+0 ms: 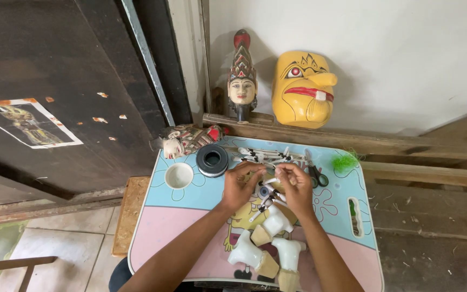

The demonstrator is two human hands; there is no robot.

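White wall fills the far side of the head view, and a dark wooden door stands on the left. Against the wall lean a yellow mask (302,88) with red lips and a carved head (241,81) in a tall pointed hat. Another small carved head (182,140) lies on its side at the far left corner of the small table (174,227), which is blue and pink with a cartoon picture on it.

Both hands meet in the middle of the table. The left hand (239,185) has its fingers curled shut, pinching one end of a thin white stick (269,180). The right hand (297,187) pinches the other end. They look busy working on this stick with their fingertips, so the move in hand needs a small, careful grip.

More white sticks (266,156) lie just beyond the hands. Scissors (315,172) and a green tuft (345,160) sit to the right. A white cup (179,176) and a black roll (212,160) sit to the left. White carved pieces (268,243) lie near the person.
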